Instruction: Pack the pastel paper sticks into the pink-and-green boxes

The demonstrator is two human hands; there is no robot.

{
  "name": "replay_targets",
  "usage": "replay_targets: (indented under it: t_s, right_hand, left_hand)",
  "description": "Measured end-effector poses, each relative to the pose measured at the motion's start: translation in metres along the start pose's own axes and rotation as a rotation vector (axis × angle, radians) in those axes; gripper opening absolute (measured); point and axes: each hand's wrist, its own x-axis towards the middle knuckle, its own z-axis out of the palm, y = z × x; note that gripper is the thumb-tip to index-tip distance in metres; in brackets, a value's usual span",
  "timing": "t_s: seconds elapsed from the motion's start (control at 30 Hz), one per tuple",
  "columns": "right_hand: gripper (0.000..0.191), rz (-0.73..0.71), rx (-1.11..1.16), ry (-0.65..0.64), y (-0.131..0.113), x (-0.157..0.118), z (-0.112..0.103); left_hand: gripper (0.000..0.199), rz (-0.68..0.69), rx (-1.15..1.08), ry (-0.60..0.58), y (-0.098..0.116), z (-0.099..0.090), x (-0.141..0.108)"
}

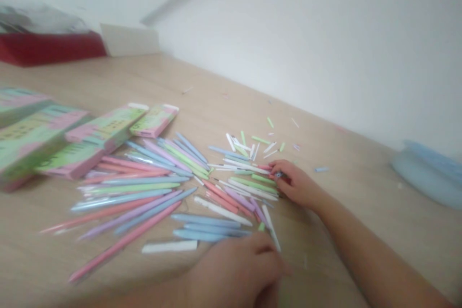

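Patterned boxes at far left, long pastel pens fanned beside them. Left hand near, fingers curled, green piece peeking past; grip hidden, can't tell. Mixed pen parts between hands on table. Right hand at pile's edge, fingers bent round red piece; blur hides closure. Light pinch probably best; pressing could roll neighbours.

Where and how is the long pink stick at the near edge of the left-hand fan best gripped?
Probably pinch the long pink stick around its nearer half, fingers across its length, coming from above and the near-left side. It is slim and lies flat, slanting; that half sticks out past the others, with bare wood beside it, while its far end crowds a blue stick.
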Motion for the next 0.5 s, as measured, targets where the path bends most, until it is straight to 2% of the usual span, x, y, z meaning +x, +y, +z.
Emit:
replay_targets:
  t_s: [0.17,0.27,0.33,0.43,0.5]
  right_hand:
    - [0.015,0.122,-0.035,0.073,0.006,-0.002,0.003]
    - [0.025,0.156,-0.052,0.150,-0.004,-0.006,0.003]
    - [0.029,0.160,-0.049,0.224,-0.025,-0.019,0.003]
    - [0.023,0.195,0.077,0.338,-0.074,-0.053,0.007]
    - [0.020,0.237,0.213,0.308,-0.107,-0.079,0.013]
  left_hand:
    - [0.042,-0.002,0.022,0.005,0.002,0.000,0.000]
    - [0.042,-0.007,0.008,0.024,0.004,-0.001,0.000]
    - [0.041,-0.015,-0.020,0.061,0.006,-0.001,0.000]
    - [0.034,-0.021,-0.074,0.151,0.010,-0.003,0.000]
    - [0.029,-0.034,-0.126,0.232,0.012,-0.003,-0.001]
